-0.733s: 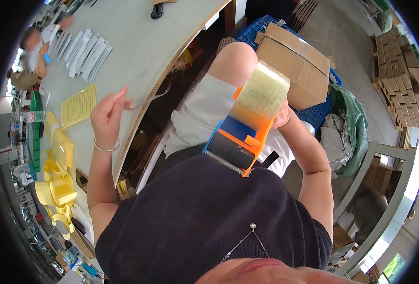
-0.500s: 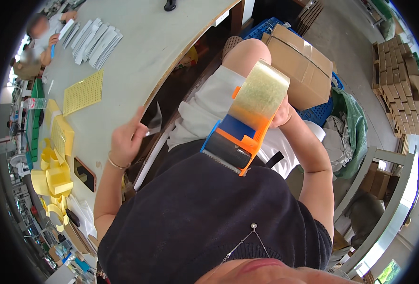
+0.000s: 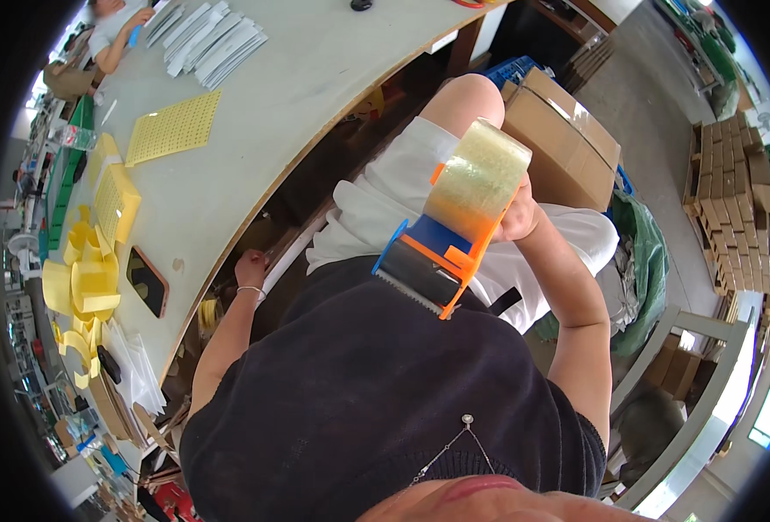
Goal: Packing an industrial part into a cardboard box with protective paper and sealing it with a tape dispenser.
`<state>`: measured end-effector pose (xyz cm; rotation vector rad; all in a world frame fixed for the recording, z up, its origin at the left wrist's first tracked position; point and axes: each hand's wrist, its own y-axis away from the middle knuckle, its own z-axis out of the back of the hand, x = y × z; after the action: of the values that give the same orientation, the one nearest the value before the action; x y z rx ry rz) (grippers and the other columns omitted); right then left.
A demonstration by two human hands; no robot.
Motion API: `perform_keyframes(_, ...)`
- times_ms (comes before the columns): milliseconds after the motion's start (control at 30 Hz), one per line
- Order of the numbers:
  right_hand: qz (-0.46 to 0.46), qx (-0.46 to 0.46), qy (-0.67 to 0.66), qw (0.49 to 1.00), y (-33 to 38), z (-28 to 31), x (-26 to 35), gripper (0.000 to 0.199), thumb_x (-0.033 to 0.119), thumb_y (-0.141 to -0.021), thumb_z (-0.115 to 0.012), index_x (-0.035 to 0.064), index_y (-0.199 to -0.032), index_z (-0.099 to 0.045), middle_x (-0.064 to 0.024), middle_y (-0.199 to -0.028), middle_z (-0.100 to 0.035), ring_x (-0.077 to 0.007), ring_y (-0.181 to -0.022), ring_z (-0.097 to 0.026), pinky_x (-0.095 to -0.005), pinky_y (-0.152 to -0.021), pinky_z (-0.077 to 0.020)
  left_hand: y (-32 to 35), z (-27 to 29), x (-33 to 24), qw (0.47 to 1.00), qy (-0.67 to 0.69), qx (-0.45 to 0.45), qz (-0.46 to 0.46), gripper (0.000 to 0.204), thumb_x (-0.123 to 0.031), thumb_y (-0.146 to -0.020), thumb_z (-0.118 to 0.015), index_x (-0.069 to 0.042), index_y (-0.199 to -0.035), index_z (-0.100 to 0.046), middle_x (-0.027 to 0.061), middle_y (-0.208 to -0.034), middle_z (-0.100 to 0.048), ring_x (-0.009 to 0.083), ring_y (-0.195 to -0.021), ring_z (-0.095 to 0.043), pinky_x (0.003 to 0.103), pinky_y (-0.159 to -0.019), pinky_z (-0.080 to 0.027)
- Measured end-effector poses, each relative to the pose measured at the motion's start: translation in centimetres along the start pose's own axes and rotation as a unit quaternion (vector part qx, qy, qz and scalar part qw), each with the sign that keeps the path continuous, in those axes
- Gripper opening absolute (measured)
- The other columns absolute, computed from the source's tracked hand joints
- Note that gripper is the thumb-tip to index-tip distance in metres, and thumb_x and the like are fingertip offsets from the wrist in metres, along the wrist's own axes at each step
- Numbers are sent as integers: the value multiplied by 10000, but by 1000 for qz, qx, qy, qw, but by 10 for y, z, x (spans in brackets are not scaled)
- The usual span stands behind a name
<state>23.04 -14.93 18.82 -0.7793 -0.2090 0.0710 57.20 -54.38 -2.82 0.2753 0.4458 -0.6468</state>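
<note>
My right hand (image 3: pixel 517 217) holds an orange and blue tape dispenser (image 3: pixel 441 257) with a roll of clear tape (image 3: pixel 476 178), raised above my lap in front of my black shirt. My left hand (image 3: pixel 250 268) is down at the underside of the table edge (image 3: pixel 228 252), fingers curled against a pale bar there; whether it grips the bar is unclear. A closed cardboard box (image 3: pixel 563 143) sits on a blue crate just beyond my knee.
On the grey table lie a yellow perforated sheet (image 3: pixel 174 128), stacked yellow pieces (image 3: pixel 85 278), a phone (image 3: pixel 147 281), white strips (image 3: pixel 213 39) and clear bags. Another person (image 3: pixel 111 26) sits at the far end. Stacks of cartons (image 3: pixel 728 200) stand on the floor at right.
My left hand has dropped from above the tabletop to below the table edge. The tape dispenser in my right hand has stayed about where it was.
</note>
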Motion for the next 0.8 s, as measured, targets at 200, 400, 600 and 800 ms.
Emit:
perform_keyframes(200,-37,-53,-45,997,59,-47,-28,293,99,-664,-664,77,-957,-663,-121,-1021,-645,-264,-893,-638,-405,-805,-481,-29,-38,89,958,-279,59,8,293,-418,-746,-575,-144,-727,-678,88,-776,-657,282,-721,-634,420,-596,-494)
perform_keyframes(400,-255,234,-298,890,71,-33,-40,801,480,-787,-631,95,-1387,-266,-151,-1364,-366,-354,-1266,-338,-487,-996,-329,-38,-66,115,981,-74,-62,166,278,-368,-799,-581,-107,-826,-671,80,-793,-662,269,-767,-629,385,-697,-487)
perform_keyframes(600,-33,125,-32,991,26,-35,-31,300,167,-730,-632,38,-1000,-654,-118,-1060,-621,-329,-1003,-579,-482,-936,-386,-39,-25,68,981,-88,-42,167,249,-322,-820,-594,-89,-868,-666,69,-806,-659,254,-772,-627,362,-710,-489)
perform_keyframes(800,-6,45,-125,991,-6,-54,-37,370,162,-643,-679,30,-988,-655,-111,-1042,-625,-331,-1000,-572,-484,-930,-388,-77,-4,20,988,-51,-35,141,243,-314,-820,-596,-87,-870,-665,69,-807,-658,253,-772,-627,360,-710,-489)
